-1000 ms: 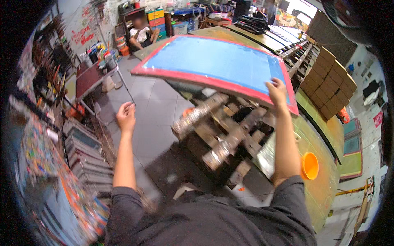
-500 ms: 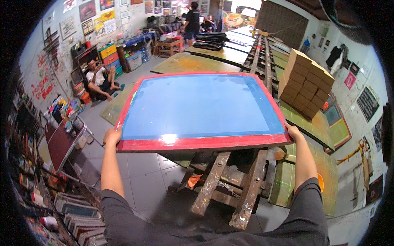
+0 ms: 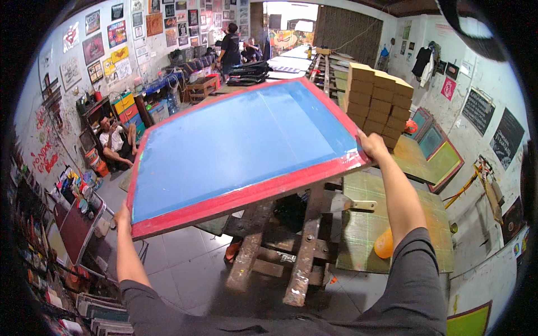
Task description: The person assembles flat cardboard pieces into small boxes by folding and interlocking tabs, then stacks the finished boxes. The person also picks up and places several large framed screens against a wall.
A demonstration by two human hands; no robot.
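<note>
A large screen printing frame (image 3: pixel 230 154), blue mesh inside a red-taped border, is held up in front of me by both hands. My left hand (image 3: pixel 122 215) grips its near left corner, fingers partly hidden behind the edge. At the near right corner my right hand (image 3: pixel 372 145) is closed round the border, thumb on top. The frame tilts, its right side higher than its left. Beneath it runs a dark rail structure (image 3: pixel 305 252) with bolted metal beams, which the frame partly covers.
Stacked brown cardboard boxes (image 3: pixel 376 101) stand beyond the frame's right side. A greenish printing board (image 3: pixel 364 235) carries an orange container (image 3: pixel 384 245). On the left are a dark red folding table (image 3: pixel 78 229) and a seated person (image 3: pixel 115 140). Another person (image 3: pixel 230 50) stands far back.
The screen printing frame has tilted, its right side rising and its left side dropping. My right hand is higher, my left lower and further left. The view has turned slightly right.
</note>
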